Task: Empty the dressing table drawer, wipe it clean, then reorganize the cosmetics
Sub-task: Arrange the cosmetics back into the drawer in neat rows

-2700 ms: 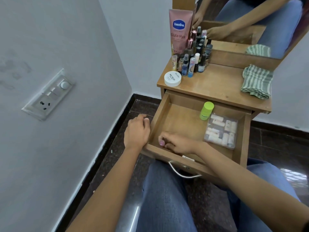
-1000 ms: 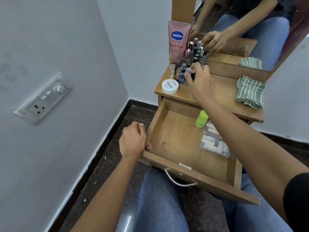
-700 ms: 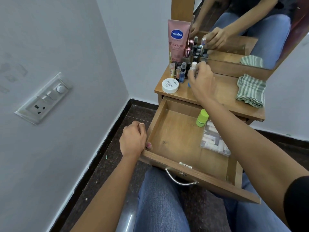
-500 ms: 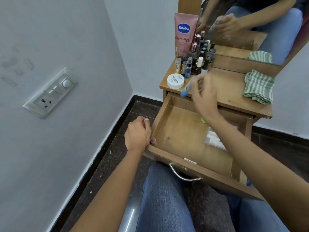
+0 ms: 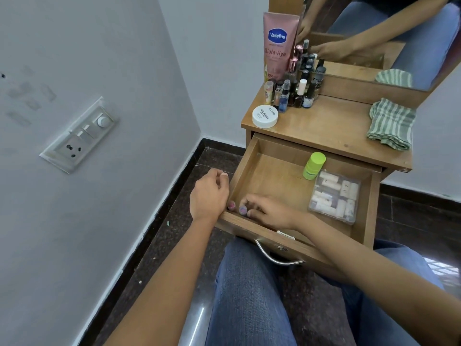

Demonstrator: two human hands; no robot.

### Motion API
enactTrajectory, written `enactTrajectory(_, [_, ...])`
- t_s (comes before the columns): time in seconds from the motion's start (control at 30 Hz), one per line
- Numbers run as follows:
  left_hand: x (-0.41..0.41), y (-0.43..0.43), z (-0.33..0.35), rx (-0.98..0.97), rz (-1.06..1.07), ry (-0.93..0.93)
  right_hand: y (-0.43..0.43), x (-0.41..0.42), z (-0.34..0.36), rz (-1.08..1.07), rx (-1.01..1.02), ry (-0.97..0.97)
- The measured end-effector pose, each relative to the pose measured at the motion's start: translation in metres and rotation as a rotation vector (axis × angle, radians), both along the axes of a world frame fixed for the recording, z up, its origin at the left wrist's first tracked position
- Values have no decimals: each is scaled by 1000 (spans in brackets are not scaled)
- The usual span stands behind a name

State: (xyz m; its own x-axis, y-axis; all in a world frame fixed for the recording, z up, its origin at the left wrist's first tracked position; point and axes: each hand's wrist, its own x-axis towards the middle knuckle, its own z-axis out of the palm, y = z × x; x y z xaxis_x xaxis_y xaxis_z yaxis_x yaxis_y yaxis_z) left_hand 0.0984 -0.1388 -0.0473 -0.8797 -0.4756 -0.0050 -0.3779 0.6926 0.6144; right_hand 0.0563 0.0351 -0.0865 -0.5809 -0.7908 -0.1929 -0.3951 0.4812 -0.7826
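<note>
Drawer [image 5: 282, 179] of light brown wood stands pulled out from the small dressing table [image 5: 324, 131], and we see both our hands at its near left corner. Our left hand [image 5: 209, 196] curls loosely over the left wall of the drawer, the fingers bent and resting on the rim. Our right hand [image 5: 268, 211] lies inside, low against the front wall, its fingers closed round a small blue-capped bottle [image 5: 242, 209], with a small pink-capped bottle [image 5: 231, 205] just beside it in the corner. Farther back in the drawer a lime-green bottle [image 5: 313, 166] stands upright, and near it lies a clear plastic box of pale tubes [image 5: 334, 197] against the right wall. On the tabletop we see a cluster of small cosmetic bottles [image 5: 294, 93], a tall pink Vaseline tube [image 5: 278, 46], a round white jar [image 5: 265, 116] and a folded green striped cloth [image 5: 390, 123].
</note>
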Motion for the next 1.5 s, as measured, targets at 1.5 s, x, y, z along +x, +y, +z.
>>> enactTrajectory(1.5, [1, 0, 2, 39, -26, -45, -32, -189, 158, -362, 434, 1175])
